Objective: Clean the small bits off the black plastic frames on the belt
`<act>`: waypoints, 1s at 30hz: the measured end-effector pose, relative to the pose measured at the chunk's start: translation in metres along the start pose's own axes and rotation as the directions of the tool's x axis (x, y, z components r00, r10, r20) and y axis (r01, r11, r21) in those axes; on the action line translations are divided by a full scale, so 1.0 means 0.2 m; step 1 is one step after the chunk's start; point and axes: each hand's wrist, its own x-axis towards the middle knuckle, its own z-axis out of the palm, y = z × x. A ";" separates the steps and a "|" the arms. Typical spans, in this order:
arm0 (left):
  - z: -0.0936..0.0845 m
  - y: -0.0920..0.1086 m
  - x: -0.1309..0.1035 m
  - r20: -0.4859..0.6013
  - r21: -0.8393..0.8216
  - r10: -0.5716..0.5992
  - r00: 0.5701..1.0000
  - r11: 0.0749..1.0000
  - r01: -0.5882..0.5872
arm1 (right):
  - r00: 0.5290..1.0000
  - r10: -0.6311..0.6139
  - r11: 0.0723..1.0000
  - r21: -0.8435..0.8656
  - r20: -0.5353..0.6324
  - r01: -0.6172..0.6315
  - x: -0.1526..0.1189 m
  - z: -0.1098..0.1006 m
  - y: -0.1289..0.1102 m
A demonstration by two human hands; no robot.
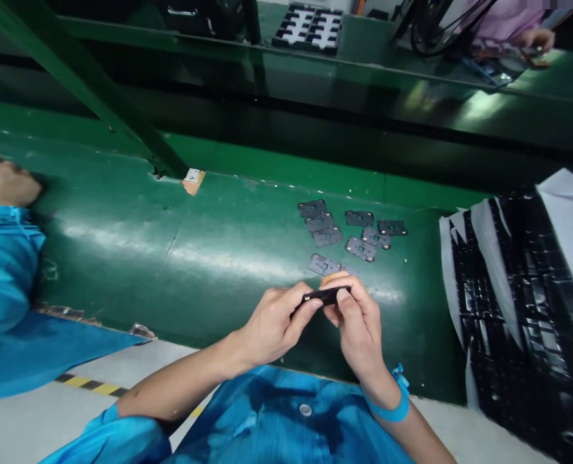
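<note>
A small flat black plastic part [328,296] is held edge-on between my two hands, above the front of the green table. My left hand [279,319] pinches its left end between thumb and fingers. Around its right end my right hand [358,316] is closed, thumb on the near side; a blue band circles that wrist. Just beyond my fingers lies a dark grey plate with cutouts [323,265], and part of another beside it is hidden by my right hand. Several similar plates [361,249] lie scattered farther back, some overlapping.
Trays with black parts and white sheets [496,290] stand at the right. Another person's hand [6,180] and blue sleeve rest at the left. A green post [122,122] rises from the table's back edge. A slotted tray [309,27] sits on the far bench, where another person works.
</note>
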 end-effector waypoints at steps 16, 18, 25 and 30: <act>0.10 -0.01 -0.01 0.125 -0.135 -0.205 0.971 0.966 0.221 | 1.000 0.003 0.995 -0.104 0.014 -0.001 -0.05 -0.11 0.07; 0.08 -0.02 0.00 0.131 -0.149 -0.222 0.966 0.959 0.240 | 0.998 0.028 0.996 -0.089 0.056 -0.023 -0.05 -0.12 0.07; -0.04 -0.04 -0.02 0.206 -0.226 -0.291 0.934 0.915 0.335 | 0.985 0.065 0.983 -0.181 0.159 -0.036 -0.03 -0.11 0.05; -0.05 -0.05 -0.04 0.171 -0.365 -0.340 0.925 0.850 0.380 | 0.985 0.027 0.952 -0.305 0.170 0.027 -0.04 -0.05 0.03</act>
